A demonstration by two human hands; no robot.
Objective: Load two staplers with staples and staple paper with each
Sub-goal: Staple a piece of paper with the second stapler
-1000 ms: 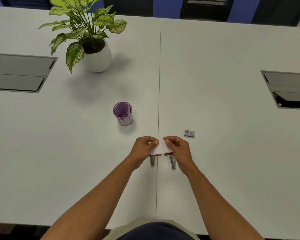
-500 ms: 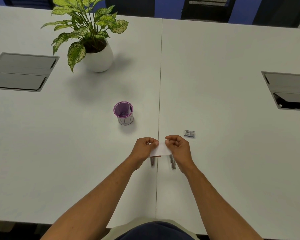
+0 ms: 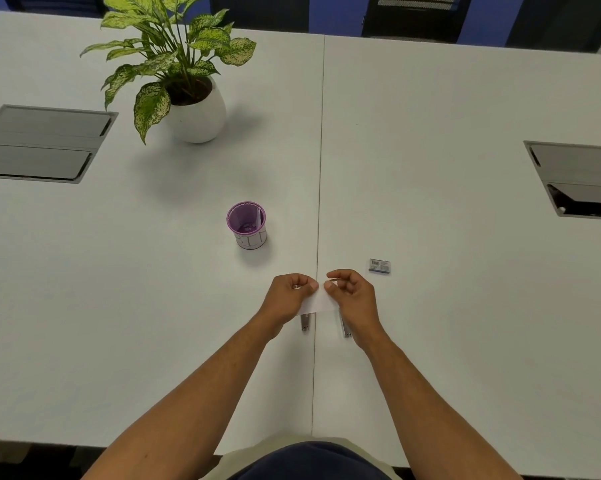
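A small white slip of paper (image 3: 318,303) is held just above the table, pinched at its top corners by my left hand (image 3: 287,299) and my right hand (image 3: 352,296). Two small metal staplers lie on the table under the paper, mostly hidden. Only the near end of the left stapler (image 3: 305,322) and of the right stapler (image 3: 346,329) shows below my hands. A small staple box (image 3: 379,266) with a barcode lies to the right of my right hand.
A purple cup (image 3: 246,224) stands beyond my left hand. A potted plant in a white pot (image 3: 197,116) is at the back left. Grey cable hatches (image 3: 42,143) (image 3: 579,178) sit in the white table (image 3: 465,306) at both sides.
My hands have lifted the paper slightly and drawn their fingertips closer together at its top edge. The staplers and the box have not moved.
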